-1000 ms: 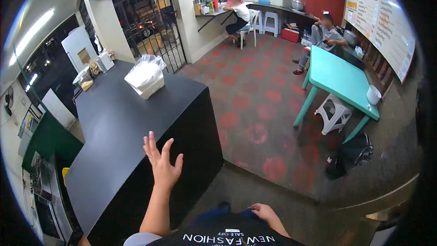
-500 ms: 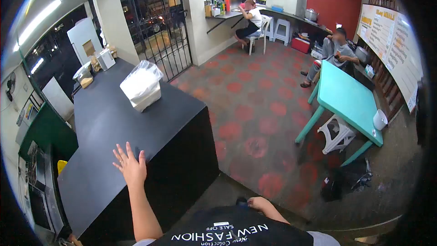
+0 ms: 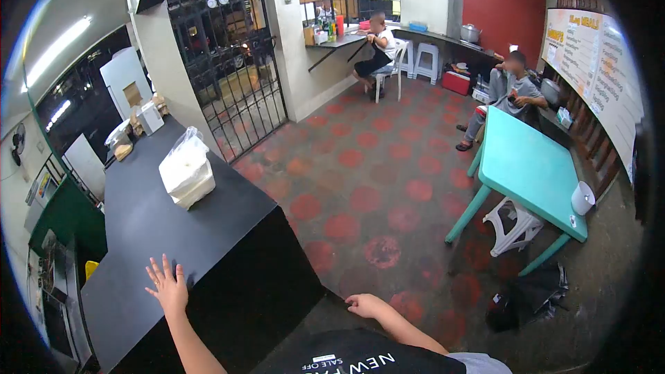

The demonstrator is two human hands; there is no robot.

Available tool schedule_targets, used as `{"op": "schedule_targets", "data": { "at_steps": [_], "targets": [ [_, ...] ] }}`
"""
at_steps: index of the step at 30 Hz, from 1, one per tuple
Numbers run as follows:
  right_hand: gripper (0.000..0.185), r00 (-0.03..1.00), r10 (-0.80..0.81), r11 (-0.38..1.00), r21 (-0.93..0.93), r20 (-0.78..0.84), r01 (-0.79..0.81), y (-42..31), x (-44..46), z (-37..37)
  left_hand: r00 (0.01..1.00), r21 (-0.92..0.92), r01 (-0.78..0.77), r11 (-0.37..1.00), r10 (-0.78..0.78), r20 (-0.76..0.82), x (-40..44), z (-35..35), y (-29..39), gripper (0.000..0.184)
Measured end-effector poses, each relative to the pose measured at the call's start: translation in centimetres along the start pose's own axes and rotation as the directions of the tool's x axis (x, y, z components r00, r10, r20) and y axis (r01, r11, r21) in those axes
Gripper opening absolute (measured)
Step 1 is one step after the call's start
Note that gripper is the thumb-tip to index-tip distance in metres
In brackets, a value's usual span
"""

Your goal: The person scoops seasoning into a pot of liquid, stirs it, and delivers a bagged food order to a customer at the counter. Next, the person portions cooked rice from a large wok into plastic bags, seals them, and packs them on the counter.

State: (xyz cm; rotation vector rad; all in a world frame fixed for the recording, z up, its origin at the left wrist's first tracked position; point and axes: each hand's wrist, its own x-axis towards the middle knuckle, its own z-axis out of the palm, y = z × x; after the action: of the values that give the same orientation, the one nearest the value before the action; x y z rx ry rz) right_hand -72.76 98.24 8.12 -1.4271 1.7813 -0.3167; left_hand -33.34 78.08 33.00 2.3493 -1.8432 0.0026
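Observation:
My left hand (image 3: 167,289) lies with its fingers spread on the dark grey counter top (image 3: 149,235), close to the edge nearest me. It holds nothing. Farther along the counter sits a white bundle (image 3: 187,174) topped with clear plastic. My right hand (image 3: 365,305) is in the air in front of my black shirt (image 3: 360,353), beyond the counter's black side. Its fingers are loosely bent and partly apart, with nothing visible in them.
A turquoise table (image 3: 530,156) with a white roll (image 3: 582,198) on it stands right, above a white stool (image 3: 511,227). A black umbrella-like item (image 3: 530,298) lies on the floor. Two people (image 3: 377,48) sit farther back. A barred gate (image 3: 239,62) is beyond the counter.
My right hand has moved outward from my waist. My left hand stays spread on the counter. The view has shifted, and the seated person at the back has changed head and arm position.

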Motion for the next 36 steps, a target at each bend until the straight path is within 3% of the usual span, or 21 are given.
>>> {"op": "schedule_targets", "data": {
  "at_steps": [5,14,17,20,21,22,24,25,26,27,28,29,30,31,32,33,34,35,36],
  "targets": [
    [0.037,0.994,-0.017,1.000,-0.016,0.105,0.019,1.6,0.7,0.3,0.998,0.016,0.064,0.998,-0.064,-0.010,0.4,0.5,0.2,0.057],
    [0.039,0.994,-0.044,0.999,-0.025,0.102,0.047,4.5,2.6,-0.7,0.994,0.035,0.102,0.994,-0.100,-0.048,0.7,0.9,0.5,0.057],
    [0.038,0.992,-0.022,0.999,0.038,0.123,0.018,4.5,2.7,-2.4,0.992,0.065,0.129,0.989,-0.129,-0.014,0.9,0.7,0.7,0.058],
    [0.050,0.994,-0.061,0.968,0.247,0.086,0.038,5.6,3.7,-5.7,0.984,0.015,0.164,0.986,-0.165,0.073,1.7,0.6,0.4,0.060],
    [0.056,0.975,-0.025,0.917,0.393,0.221,-0.066,6.8,4.8,-7.0,0.976,0.000,0.181,0.983,-0.180,0.125,2.4,0.6,0.1,0.059],
    [0.063,0.936,-0.015,0.839,0.514,0.352,-0.180,7.2,6.4,-9.4,0.993,0.012,0.049,0.999,-0.050,0.106,5.1,2.3,-2.2,0.053],
    [0.070,0.923,0.036,0.857,0.463,0.383,-0.226,0.6,5.1,-19.0,0.982,0.067,-0.172,0.983,0.166,0.086,10.9,5.7,-6.8,0.047],
    [0.072,0.928,0.126,0.909,0.333,0.350,-0.249,-1.0,6.7,-22.4,0.965,0.107,-0.258,0.960,0.250,0.079,12.6,6.2,-7.9,0.046],
    [0.078,0.973,0.071,0.990,0.102,0.221,-0.095,-3.9,7.6,-26.8,0.943,0.215,-0.324,0.921,0.295,0.157,13.4,2.4,-4.6,0.047],
    [0.070,0.994,0.004,0.963,0.268,0.108,-0.033,-6.5,10.6,-31.1,0.913,0.309,-0.397,0.864,0.336,0.233,14.0,-1.5,-1.2,0.049],
    [0.067,0.993,-0.086,0.962,0.253,-0.080,0.104,-9.2,13.3,-35.3,0.952,-0.064,-0.307,0.950,0.305,-0.038,16.5,-2.4,0.6,0.059],
    [0.063,0.907,-0.201,0.944,0.174,-0.369,0.280,-12.4,15.4,-39.7,0.913,-0.098,-0.406,0.909,0.397,-0.099,19.3,-4.0,1.8,0.070],
    [0.060,0.668,-0.293,0.893,0.054,-0.684,0.447,-15.8,17.0,-43.5,0.884,-0.125,-0.464,0.877,0.448,-0.136,22.5,-5.5,3.6,0.071],
    [0.058,0.308,-0.312,0.802,-0.075,-0.899,0.593,-19.6,17.7,-46.2,0.837,-0.216,-0.545,0.810,0.509,-0.202,25.2,-6.4,4.9,0.071],
    [0.050,0.020,-0.248,0.725,-0.172,-0.968,0.667,-23.3,19.6,-47.7,0.796,-0.340,-0.604,0.721,0.564,-0.220,27.4,-7.5,6.2,0.072],
    [0.047,-0.059,-0.281,0.595,-0.222,-0.958,0.772,-29.7,17.0,-45.7,0.817,-0.427,-0.574,0.699,0.529,-0.232,27.4,-9.2,8.2,0.070],
    [0.039,-0.058,-0.367,0.486,-0.244,-0.929,0.839,-34.3,16.8,-43.3,0.776,-0.431,-0.628,0.648,0.558,-0.294,29.9,-8.8,9.1,0.068],
    [0.030,-0.097,-0.659,0.434,-0.483,-0.746,0.761,-36.4,18.6,-41.2,0.771,-0.450,-0.634,0.628,0.560,-0.304,31.9,-8.2,10.0,0.069],
    [0.027,0.246,-0.751,0.454,-0.208,-0.613,0.866,-39.0,19.2,-37.4,0.758,-0.475,-0.646,0.597,0.572,-0.313,33.7,-7.1,11.1,0.069]
  ]
}}
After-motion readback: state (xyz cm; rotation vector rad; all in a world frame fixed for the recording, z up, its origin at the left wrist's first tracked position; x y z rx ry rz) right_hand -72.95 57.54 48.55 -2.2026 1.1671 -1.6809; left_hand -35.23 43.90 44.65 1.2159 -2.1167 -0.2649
